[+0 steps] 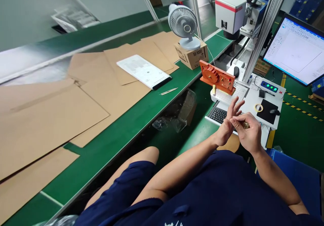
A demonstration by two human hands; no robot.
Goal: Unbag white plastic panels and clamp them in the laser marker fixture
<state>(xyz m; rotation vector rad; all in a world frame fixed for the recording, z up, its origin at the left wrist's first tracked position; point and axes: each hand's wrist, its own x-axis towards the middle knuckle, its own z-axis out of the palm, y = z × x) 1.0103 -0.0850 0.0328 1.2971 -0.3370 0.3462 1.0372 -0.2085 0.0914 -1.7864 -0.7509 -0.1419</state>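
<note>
My left hand [227, 127] is raised over the front of the white workstation, its fingers stretched out and apart. Against its palm side presses my right hand [249, 133], thumb and forefinger closed together. A small brass-coloured piece [246, 125] shows inside the curled fingers of the right hand; its exact kind is too small to tell. Just beyond both hands stands an orange fixture [217, 76] with a toothed disc, on a perforated plate [227, 97]. Partly behind the left hand lies a black keyboard [218, 115] on a pull-out tray.
On the workstation lie a yellow tape roll [258, 108], a mouse [274, 112] and a black pad [267, 115]. A monitor [295, 50] and a white-red machine head [230, 15] rise behind. Left, a green bench [121, 131] bears cardboard sheets [63, 118], a white panel [143, 70] and a fan [183, 23].
</note>
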